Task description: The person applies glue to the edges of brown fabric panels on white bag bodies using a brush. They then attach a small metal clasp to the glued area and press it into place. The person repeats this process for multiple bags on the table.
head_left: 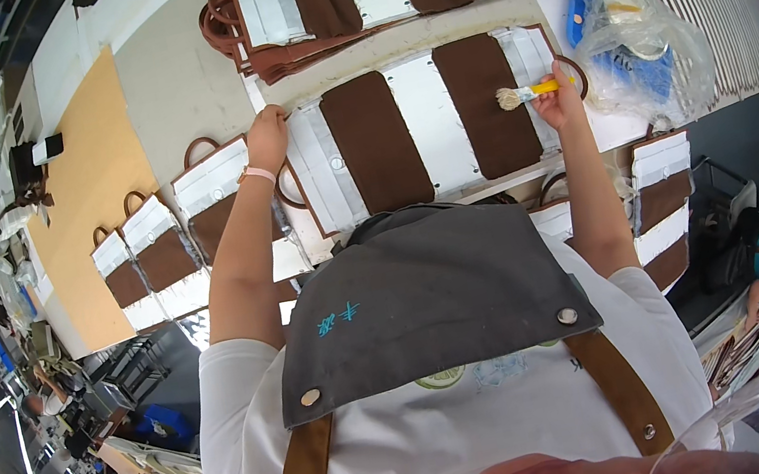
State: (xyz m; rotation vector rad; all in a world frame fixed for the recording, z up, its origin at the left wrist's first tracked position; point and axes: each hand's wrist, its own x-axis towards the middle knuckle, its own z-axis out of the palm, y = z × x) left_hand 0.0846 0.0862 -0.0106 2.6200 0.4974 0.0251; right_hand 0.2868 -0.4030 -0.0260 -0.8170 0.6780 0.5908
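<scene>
From the head view, the person's right hand point(560, 95) is gripping a yellow-handled brush point(525, 93) whose bristles are touching the brown-and-white bag panel point(427, 132) on the table point(179, 79). The left hand point(267, 138) is pinching the panel's left corner with bent fingers. I think the strokes are going best if that corner is staying pressed flat and the brush is moving evenly along the white strip.

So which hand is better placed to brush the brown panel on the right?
Right, probably. The right hand already holds the yellow-handled brush, bristles at that brown panel. The left hand is pinning the workpiece's far left corner.
</scene>
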